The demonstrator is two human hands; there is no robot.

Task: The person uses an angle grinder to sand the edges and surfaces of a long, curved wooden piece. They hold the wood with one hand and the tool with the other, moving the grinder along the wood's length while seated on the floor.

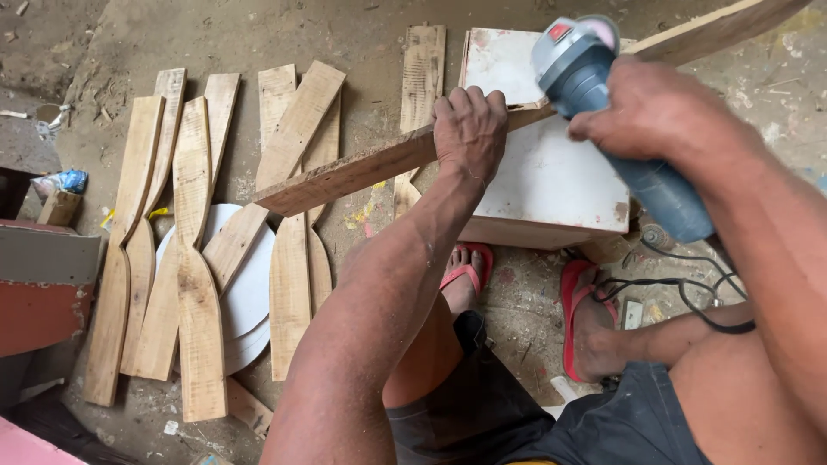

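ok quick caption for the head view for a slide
Left hand steadies a long wooden plank across a white box while the right hand grips a blue angle grinder.

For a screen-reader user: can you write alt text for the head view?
A seated person's left hand presses a long wooden plank onto a white box while the right hand grips a blue angle grinder above it. Curved wooden pieces lie on the dirt floor.

A long, rough wooden plank lies slanted across a white box, pinned under your left hand, while your right hand grips a blue-grey angle grinder above it.
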